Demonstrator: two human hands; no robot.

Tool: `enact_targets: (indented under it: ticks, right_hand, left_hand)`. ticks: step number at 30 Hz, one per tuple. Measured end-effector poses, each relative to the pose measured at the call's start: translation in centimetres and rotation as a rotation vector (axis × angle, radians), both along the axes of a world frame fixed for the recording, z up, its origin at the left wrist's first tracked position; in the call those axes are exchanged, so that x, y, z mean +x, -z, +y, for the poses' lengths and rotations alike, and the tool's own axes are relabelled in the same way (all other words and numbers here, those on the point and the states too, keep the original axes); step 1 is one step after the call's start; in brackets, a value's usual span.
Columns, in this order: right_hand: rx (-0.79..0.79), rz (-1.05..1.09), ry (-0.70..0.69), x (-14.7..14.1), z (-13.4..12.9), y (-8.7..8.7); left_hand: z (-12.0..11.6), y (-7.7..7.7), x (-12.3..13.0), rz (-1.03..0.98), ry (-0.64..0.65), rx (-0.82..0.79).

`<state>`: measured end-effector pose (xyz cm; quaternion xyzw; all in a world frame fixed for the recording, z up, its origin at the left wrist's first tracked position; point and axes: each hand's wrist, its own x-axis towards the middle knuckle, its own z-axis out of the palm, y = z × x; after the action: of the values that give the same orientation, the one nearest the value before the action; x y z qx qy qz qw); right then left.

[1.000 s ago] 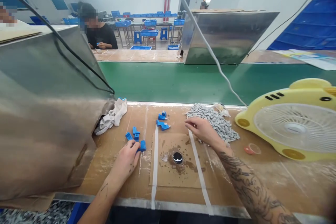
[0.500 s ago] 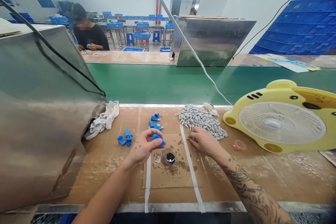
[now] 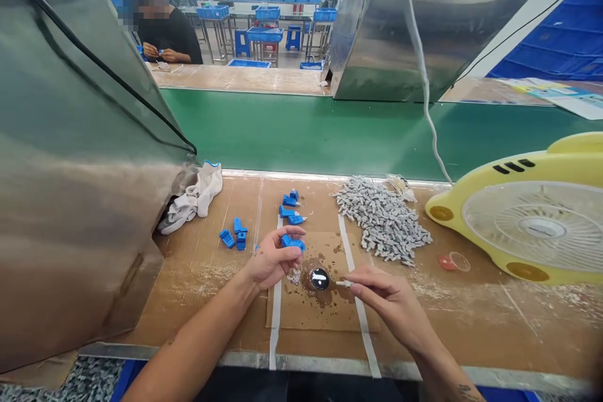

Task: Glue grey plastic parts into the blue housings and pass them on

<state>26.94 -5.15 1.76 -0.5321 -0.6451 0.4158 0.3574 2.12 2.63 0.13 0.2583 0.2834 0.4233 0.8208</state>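
Between the thumb and fingers of my left hand (image 3: pixel 273 259) is a blue plastic piece (image 3: pixel 293 242). My right hand (image 3: pixel 389 295) pinches a small light grey piece (image 3: pixel 345 283), its thin tip pointing left toward a small round dish of dark liquid (image 3: pixel 320 279). The dish stands on a stained cardboard sheet (image 3: pixel 325 317) with white tape strips. Beyond my left hand are several blue pieces (image 3: pixel 288 211), some with light tips. More blue pieces (image 3: pixel 227 239) lie to its left. A heap of small grey pieces (image 3: pixel 384 217) is beyond my right hand.
A yellow fan (image 3: pixel 537 226) lies at the right, beside a small red and clear lid (image 3: pixel 455 262). White gloves (image 3: pixel 193 201) rest by a metal box (image 3: pixel 85 169) at the left. A green belt (image 3: pixel 292 135) runs behind. A person (image 3: pixel 169 34) sits across it.
My right hand has moved from the edge of the grey heap toward me, near the dish, and a grey piece now shows in its fingers. The camera view has shifted.
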Motion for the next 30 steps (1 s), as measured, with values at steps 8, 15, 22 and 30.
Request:
enact_targets:
  ticks: [8,15,22,30]
  right_hand:
    - [0.231,-0.315,-0.175,-1.8,-0.2,-2.0]
    - [0.221,-0.409,-0.225,-2.2,0.5,-1.8]
    - [0.212,-0.322,-0.138,-2.1,0.4,-2.2]
    - [0.228,-0.038,0.116,-6.0,1.1,-2.2]
  left_hand:
    - [-0.2,0.3,0.2,0.155,0.063,0.067]
    - [-0.1,0.0,0.5,0.109,-0.025,0.036]
    - [0.0,0.3,0.7,0.029,-0.111,-0.069]
    - [-0.7,0.0,1.3,0.034,-0.205,-0.104]
